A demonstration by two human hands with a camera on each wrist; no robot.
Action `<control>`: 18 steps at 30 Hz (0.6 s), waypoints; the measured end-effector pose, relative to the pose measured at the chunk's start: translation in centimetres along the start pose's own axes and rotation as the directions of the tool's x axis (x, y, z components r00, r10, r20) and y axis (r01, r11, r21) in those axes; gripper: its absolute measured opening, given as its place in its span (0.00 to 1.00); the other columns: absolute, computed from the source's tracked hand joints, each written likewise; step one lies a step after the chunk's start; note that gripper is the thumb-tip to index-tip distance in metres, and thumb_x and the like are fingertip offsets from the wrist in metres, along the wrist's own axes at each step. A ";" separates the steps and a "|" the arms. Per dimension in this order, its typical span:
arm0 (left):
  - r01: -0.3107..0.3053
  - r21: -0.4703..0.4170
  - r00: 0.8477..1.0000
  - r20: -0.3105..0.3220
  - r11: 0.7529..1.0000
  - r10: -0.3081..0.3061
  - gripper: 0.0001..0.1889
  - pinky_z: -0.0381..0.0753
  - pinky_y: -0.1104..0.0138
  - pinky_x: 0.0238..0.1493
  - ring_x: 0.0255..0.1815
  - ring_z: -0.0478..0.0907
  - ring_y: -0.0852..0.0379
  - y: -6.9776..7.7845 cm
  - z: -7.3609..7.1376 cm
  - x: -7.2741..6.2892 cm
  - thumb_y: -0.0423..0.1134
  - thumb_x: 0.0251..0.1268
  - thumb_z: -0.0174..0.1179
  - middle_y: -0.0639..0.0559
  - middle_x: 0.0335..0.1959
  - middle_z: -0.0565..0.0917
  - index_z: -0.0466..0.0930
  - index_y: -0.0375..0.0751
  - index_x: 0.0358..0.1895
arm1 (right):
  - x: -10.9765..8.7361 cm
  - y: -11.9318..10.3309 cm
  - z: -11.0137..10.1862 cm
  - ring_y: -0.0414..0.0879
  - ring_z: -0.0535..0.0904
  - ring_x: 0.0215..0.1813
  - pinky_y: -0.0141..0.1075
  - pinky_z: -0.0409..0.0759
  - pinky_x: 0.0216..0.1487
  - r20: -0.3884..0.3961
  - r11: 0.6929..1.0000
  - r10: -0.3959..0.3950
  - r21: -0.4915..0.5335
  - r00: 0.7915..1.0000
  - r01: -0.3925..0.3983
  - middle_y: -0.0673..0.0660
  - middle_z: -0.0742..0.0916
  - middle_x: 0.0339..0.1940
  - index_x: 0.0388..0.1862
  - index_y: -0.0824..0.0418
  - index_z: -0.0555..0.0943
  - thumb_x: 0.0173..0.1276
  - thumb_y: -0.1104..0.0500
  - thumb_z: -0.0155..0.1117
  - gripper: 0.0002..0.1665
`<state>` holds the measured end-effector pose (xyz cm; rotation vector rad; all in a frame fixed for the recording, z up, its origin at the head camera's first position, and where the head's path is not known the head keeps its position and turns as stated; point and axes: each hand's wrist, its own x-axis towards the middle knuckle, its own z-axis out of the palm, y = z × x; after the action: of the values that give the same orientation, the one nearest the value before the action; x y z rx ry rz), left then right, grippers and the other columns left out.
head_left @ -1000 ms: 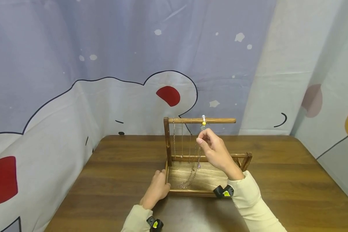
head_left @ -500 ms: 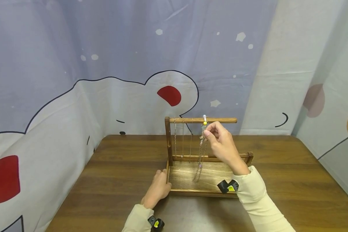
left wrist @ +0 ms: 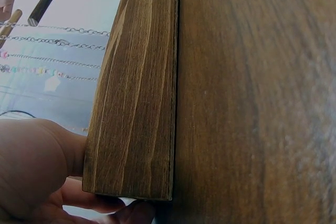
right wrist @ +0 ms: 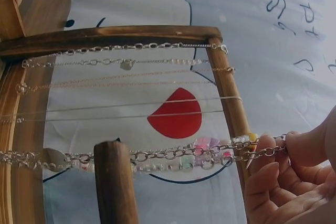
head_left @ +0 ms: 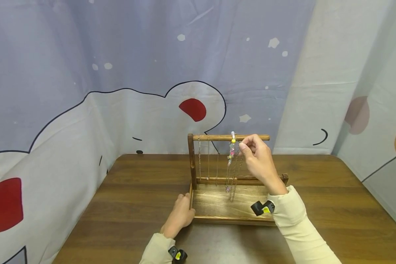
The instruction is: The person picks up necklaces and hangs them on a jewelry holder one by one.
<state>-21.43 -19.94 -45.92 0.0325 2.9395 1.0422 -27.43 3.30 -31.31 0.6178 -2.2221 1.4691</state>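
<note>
A wooden necklace stand has an upright post, a horizontal bar and a shallow tray at its base. My right hand pinches a silver chain necklace between thumb and fingertips, just in front of the bar; the chain hangs down over the tray. Beside it, a colourful beaded necklace loops over the bar. Several thin necklaces hang nearer the post. With my left hand I grip the tray's left end; in the left wrist view thumb and fingers wrap the wooden wall.
The stand sits on a brown wooden table. A patterned curtain covers the wall behind. At the tray's back right rises a short wooden post, which crosses before the chains in the right wrist view.
My right hand has moved up and right along the bar with the chain necklace, whose lower end has swung from left to nearly straight down. The left hand has kept its place.
</note>
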 end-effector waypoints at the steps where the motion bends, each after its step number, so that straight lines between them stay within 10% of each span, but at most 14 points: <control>1: 0.002 -0.002 1.000 0.002 1.000 -0.002 0.29 0.72 0.50 0.50 0.52 0.69 0.37 0.0 0.0 0.0 0.29 0.56 0.56 0.28 0.51 0.67 0.61 0.19 0.61 | 0.0 0.1 -0.1 0.50 0.78 0.32 0.30 0.71 0.24 -0.006 1.000 0.001 -0.007 1.000 -0.001 0.61 0.80 0.32 0.38 0.68 0.71 0.68 0.63 0.52 0.07; 18: -0.002 -0.002 1.000 -0.006 1.000 0.002 0.29 0.72 0.49 0.50 0.52 0.69 0.36 0.1 0.0 -0.1 0.29 0.55 0.57 0.28 0.51 0.67 0.61 0.18 0.61 | 0.2 1.3 -2.5 0.40 0.75 0.26 0.30 0.70 0.24 -0.071 0.996 0.005 -0.089 0.997 -0.012 0.59 0.79 0.27 0.38 0.66 0.71 0.69 0.61 0.53 0.07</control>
<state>-21.34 -19.89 -45.90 0.0319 2.9442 1.0477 -28.13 6.01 -31.28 0.5205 -2.2252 1.3655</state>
